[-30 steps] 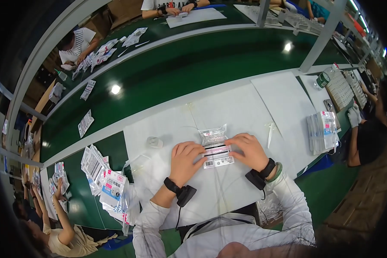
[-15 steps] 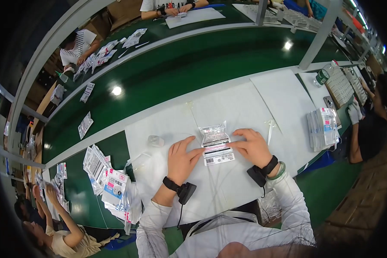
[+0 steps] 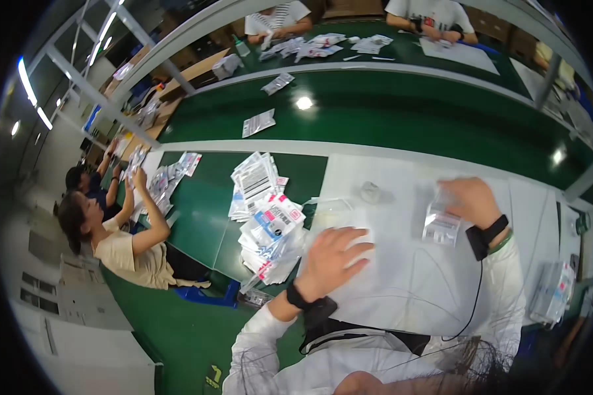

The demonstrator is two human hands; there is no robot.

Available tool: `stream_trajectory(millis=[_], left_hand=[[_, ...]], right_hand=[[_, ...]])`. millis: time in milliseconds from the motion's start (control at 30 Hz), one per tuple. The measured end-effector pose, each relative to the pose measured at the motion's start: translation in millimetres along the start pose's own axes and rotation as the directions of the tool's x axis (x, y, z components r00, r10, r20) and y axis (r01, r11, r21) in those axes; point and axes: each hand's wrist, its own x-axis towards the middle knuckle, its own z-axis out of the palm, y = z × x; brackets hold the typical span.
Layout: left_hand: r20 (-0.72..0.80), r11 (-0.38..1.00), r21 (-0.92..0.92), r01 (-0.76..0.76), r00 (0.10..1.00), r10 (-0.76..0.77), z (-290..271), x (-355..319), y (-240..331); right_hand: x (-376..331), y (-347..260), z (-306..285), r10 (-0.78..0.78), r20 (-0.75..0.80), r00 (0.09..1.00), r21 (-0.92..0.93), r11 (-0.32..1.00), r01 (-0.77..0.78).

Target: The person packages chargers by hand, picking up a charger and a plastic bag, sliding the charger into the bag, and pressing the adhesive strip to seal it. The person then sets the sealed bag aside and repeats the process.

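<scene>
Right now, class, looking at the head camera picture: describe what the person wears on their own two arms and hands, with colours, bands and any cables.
Both arms are in long white sleeves. The left hand is bare, with a black band and a black boxy unit strapped at its wrist. The right hand is bare too, with a black wrist strap and a thin green band beside it. A thin black cable hangs down from the right wrist along the sleeve.

Left hand spread open, palm down, fingers fanned toward 1 o'clock, black band at the wrist, white sleeve trailing back to 7 o'clock. Right hand raised at 1 o'clock, blurred, fingers curled in a pinching grip, black band and green bangle on the wrist, white-sleeved forearm dropping toward 5 o'clock.
</scene>
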Motion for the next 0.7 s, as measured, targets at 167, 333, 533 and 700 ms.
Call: stream_trajectory(millis=[167,333,533,700], left_hand=[[-0.315,0.861,0.341,0.377,0.909,-0.273,-46,-37,-48],[-0.289,0.744,0.529,0.407,0.911,-0.293,-39,-57,-81],[-0.441,0.727,0.405,0.555,0.815,-0.377,-39,-56,-89],[-0.364,0.800,0.302,0.518,0.838,-0.405,-41,-56,-96]], right_hand=[[12,6,-10,0.009,-0.761,0.648,-0.013,1.000,-0.028],[-12,-22,35,-0.056,-0.769,0.637,-0.105,0.994,-0.040],[-35,-40,55,0.095,-0.745,0.660,0.136,0.991,0.011],[-35,-39,63,0.141,-0.761,0.633,0.228,0.972,0.058]])
